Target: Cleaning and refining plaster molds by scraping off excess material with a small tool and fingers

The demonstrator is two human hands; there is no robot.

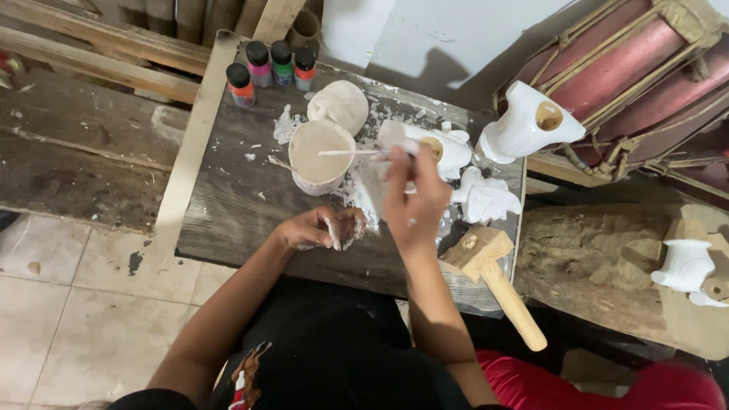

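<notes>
Seen from above the person's head, two bare hands work over a dark, paint-splashed wooden board laid across a low bench. The right hand is closed around a thin brush, pinching its handle near the fingertips, with the far end of the brush lying across the mouth of a cup of white paint. The left hand rests on the board just below that cup, its fingers curled around a small white-smeared piece; what the piece is cannot be told, since the fingers cover most of it.

Just beyond the right hand lies a white carved figure on its side, and beside it a smaller white carving. A round white lump sits behind the cup. Four small paint bottles with black caps stand in a cluster at the far corner of the board, their contents orange, pink, green and red. A wooden mallet lies at the board's right edge, its handle pointing off toward the person's knee. To the right, a white vase-like carving stands at the board's far right corner, and another white carving rests on a rough log. Pale floor tiles show at the left.
</notes>
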